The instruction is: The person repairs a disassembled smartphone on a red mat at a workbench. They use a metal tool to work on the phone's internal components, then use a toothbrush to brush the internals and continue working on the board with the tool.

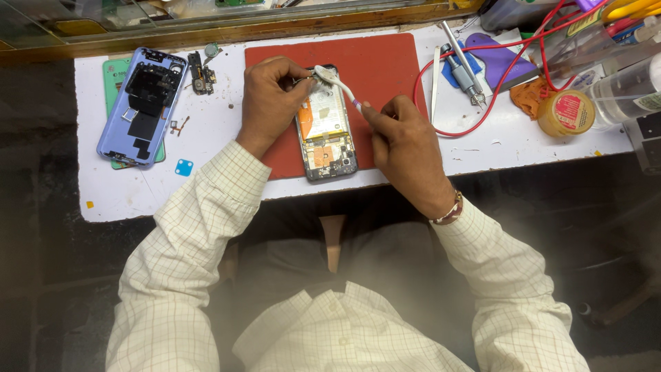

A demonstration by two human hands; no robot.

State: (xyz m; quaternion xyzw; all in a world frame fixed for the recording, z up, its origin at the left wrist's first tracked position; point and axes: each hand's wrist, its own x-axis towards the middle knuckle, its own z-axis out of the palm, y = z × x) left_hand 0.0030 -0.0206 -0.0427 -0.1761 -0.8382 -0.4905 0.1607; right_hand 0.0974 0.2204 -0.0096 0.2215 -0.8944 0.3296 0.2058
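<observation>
Gripping a white brush (335, 81), right hand (406, 148); left hand (274, 93) seemingly pinches opened phone (325, 131), lilac back cover (141, 105) aside

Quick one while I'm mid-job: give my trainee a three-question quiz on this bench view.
1. True or false: the opened black smartphone with an orange-marked battery lies on the red rectangular rubber mat.
2. Which hand holds the white toothbrush-like brush? A) left hand B) right hand C) neither
3. Fill in: the detached lavender phone back cover lies to the ____ of the mat.

Key:
1. True.
2. B; the left hand steadies the phone's top end.
3. Left, on the white tabletop.
</observation>
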